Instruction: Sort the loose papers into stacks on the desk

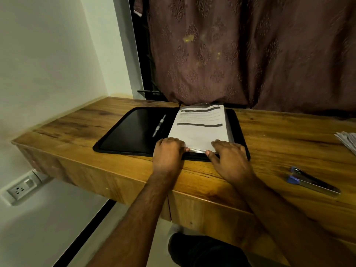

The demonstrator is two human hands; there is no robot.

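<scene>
On the wooden desk before a curtain, an open black folder holds thin, floppy papers whose slick-looking near edge both the left hand and the right hand seemingly pinch, fingers curled, best lifted there together.

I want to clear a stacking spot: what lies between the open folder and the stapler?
Only bare wooden desk shows between the folder and the stapler in the head view.

printed papers | flat in open black folder | desk
</scene>
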